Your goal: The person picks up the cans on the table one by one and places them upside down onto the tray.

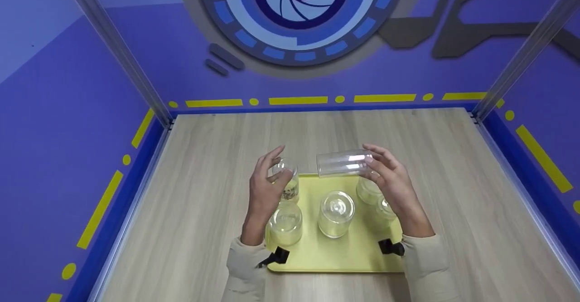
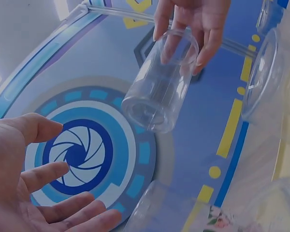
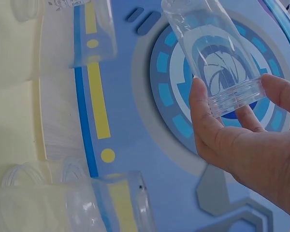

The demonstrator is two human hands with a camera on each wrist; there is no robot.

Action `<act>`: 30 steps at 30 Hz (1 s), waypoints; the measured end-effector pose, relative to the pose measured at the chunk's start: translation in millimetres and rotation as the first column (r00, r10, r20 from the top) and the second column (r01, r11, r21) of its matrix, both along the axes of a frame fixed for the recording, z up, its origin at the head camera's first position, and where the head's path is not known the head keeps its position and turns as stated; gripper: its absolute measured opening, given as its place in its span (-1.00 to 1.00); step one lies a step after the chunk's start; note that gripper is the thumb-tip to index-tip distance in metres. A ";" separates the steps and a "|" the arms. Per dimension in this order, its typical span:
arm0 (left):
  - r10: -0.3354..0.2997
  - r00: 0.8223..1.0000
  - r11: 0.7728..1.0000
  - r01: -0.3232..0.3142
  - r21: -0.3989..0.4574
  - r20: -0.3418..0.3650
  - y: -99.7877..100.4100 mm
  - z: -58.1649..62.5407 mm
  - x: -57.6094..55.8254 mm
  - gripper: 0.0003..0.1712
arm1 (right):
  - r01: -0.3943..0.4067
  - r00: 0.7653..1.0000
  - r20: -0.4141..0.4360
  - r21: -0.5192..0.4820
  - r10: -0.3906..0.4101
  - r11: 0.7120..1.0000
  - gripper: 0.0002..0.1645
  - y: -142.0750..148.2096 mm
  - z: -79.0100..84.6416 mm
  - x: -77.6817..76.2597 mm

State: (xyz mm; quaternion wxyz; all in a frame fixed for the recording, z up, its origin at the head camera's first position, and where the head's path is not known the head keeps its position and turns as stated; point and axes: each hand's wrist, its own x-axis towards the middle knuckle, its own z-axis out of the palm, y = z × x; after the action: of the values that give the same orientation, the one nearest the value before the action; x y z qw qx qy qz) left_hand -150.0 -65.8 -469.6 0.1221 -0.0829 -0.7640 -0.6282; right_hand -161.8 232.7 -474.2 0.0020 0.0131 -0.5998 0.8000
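Note:
My right hand point(image 1: 395, 185) grips a clear jar point(image 1: 339, 163) near its threaded mouth, thumb on one side and fingers on the other. The jar lies sideways in the air over the far edge of the yellow tray point(image 1: 340, 261), its base toward my left. My left hand point(image 1: 264, 192) is raised with fingers spread and holds nothing, as the left wrist view shows. Just beyond it, partly hidden, stands a clear jar with a printed pattern point(image 1: 291, 189) at the tray's far left corner.
Upside down on the tray stand a left front jar point(image 1: 285, 224) and a middle jar point(image 1: 336, 218). Two more, a far right jar point(image 1: 368, 192) and a smaller jar point(image 1: 385, 210), are partly behind my right hand. Blue panels point(image 1: 308, 82) wall the wooden table point(image 1: 204, 166).

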 end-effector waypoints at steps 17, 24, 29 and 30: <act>-0.142 0.986 0.989 0.138 0.053 0.084 28.9 -4.4 -10.3 -0.32 | 0.010 1.000 0.012 -0.047 -0.010 0.999 -0.51 -5.6 1.3 5.0; -0.176 0.980 0.983 0.170 0.064 0.095 37.2 -4.8 -12.3 -0.32 | 0.014 1.000 0.019 -0.060 -0.013 0.998 -0.51 -7.4 0.5 6.0; -0.184 0.976 0.980 0.174 0.092 0.113 41.1 -4.8 -12.2 -0.35 | 0.009 1.000 0.014 -0.055 -0.009 0.998 -0.51 -8.7 0.9 7.3; -0.186 0.976 0.980 0.175 0.098 0.115 41.8 -4.8 -12.2 -0.36 | 0.008 1.000 0.012 -0.051 -0.007 0.999 -0.51 -9.0 1.2 7.6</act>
State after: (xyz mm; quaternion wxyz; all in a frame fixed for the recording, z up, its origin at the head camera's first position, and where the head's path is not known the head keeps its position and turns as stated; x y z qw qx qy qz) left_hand -162.1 -24.0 -474.4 0.0207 -0.1077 -0.7313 -0.6732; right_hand -154.2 223.7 -473.0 0.0015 0.0060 -0.5793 0.8151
